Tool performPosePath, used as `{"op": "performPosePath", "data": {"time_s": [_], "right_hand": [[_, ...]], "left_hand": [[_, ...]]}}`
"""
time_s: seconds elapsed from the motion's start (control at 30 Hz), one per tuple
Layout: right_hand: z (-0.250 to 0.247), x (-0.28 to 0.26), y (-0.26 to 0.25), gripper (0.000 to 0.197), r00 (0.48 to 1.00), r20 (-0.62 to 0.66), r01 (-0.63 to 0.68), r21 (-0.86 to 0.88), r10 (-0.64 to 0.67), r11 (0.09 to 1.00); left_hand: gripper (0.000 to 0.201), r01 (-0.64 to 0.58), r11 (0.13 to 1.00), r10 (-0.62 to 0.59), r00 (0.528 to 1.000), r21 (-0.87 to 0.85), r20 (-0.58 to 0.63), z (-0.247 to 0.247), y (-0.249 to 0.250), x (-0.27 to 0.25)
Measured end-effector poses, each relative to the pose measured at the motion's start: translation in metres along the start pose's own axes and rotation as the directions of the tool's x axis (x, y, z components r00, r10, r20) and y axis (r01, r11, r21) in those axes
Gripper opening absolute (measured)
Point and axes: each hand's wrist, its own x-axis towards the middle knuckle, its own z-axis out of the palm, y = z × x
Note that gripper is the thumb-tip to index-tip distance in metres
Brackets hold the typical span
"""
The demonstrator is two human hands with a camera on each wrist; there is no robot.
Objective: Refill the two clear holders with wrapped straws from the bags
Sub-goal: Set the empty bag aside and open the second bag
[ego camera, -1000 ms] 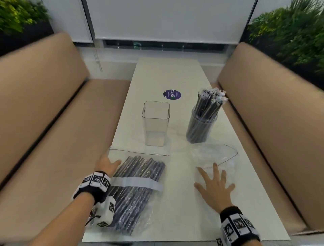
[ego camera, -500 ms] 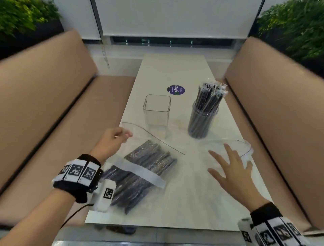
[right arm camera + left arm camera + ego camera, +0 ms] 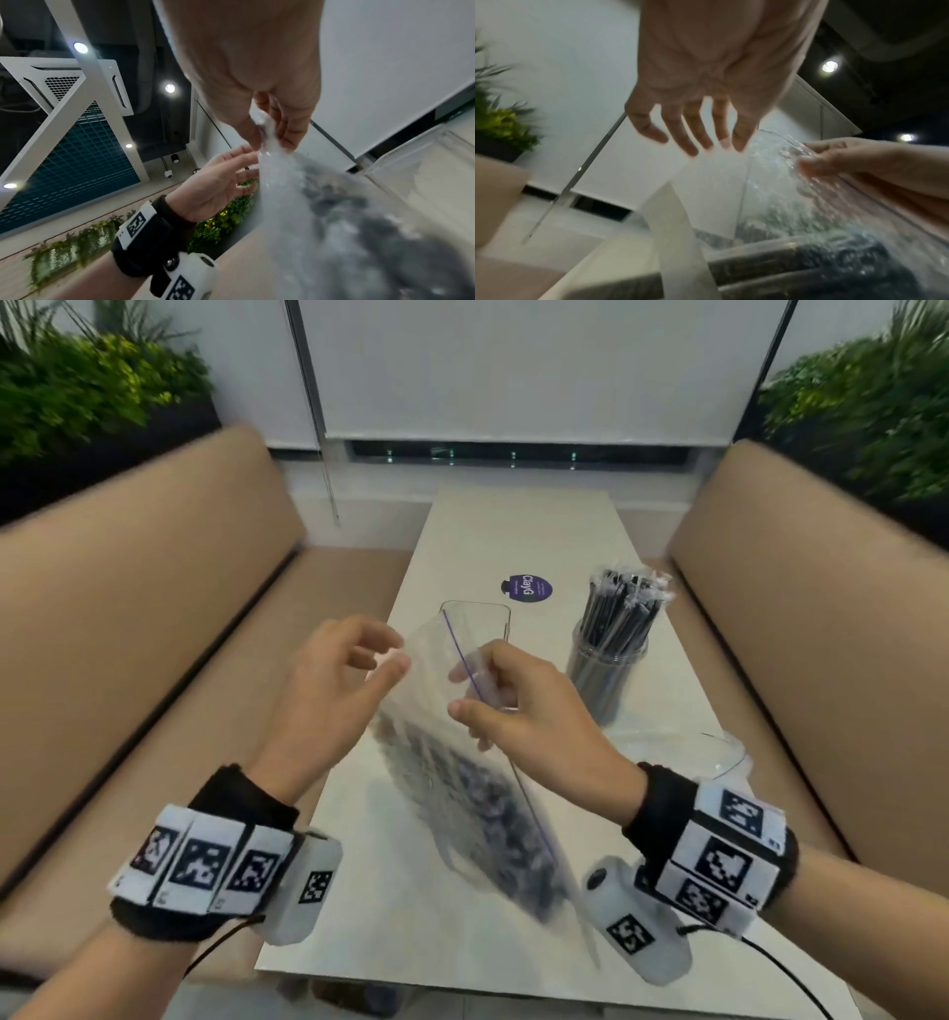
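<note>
A clear zip bag of dark wrapped straws [image 3: 477,798] hangs tilted above the table's near half. My right hand [image 3: 462,690] pinches its top edge between thumb and fingers, as the right wrist view shows [image 3: 270,140]. My left hand [image 3: 393,654] hovers at the bag's upper left with relaxed, spread fingers [image 3: 693,142] that grip nothing. Behind the bag stands the square clear holder [image 3: 475,607], empty. To its right, the round clear holder [image 3: 606,680] is packed with dark wrapped straws [image 3: 624,608].
An empty clear bag [image 3: 719,752] lies on the white table [image 3: 513,531] near its right edge. A purple sticker [image 3: 526,589] sits farther back. Tan benches [image 3: 154,634] flank both long sides, with plants behind them.
The bag of straws has come up off the table. My right hand crossed from the table's right side and took its top edge. My left hand has let go and opened.
</note>
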Motion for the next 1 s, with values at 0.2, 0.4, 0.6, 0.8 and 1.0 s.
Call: {"op": "performPosePath", "data": {"time_s": [0.2, 0.4, 0.6, 0.8, 1.0], "right_hand": [[0.016, 0.002, -0.005, 0.014, 0.999, -0.003, -0.037, 0.092, 0.037, 0.995], [0.007, 0.008, -0.014, 0.015, 0.974, 0.168, -0.204, 0.36, 0.151, 0.91], [0.01, 0.015, -0.012, 0.012, 0.961, 0.096, -0.278, 0.321, 0.261, 0.905], [0.005, 0.016, -0.015, 0.013, 0.938, 0.147, -0.344, 0.311, 0.313, 0.886], [0.008, 0.014, -0.012, 0.04, 0.93, 0.116, -0.367, 0.362, 0.349, 0.857]], "left_hand": [[0.037, 0.208, 0.935, -0.156, 0.969, -0.287, 0.193, 0.006, 0.029, -0.016], [0.008, 0.209, 0.941, -0.17, 0.972, -0.265, 0.161, 0.003, 0.03, -0.013], [0.035, 0.242, 0.938, -0.15, 0.93, -0.25, 0.335, 0.003, 0.036, -0.013], [0.011, 0.224, 0.954, -0.164, 0.946, -0.199, 0.28, -0.003, 0.024, -0.004], [0.024, 0.39, 0.81, -0.262, 0.909, -0.438, 0.326, 0.004, 0.024, -0.008]]}}
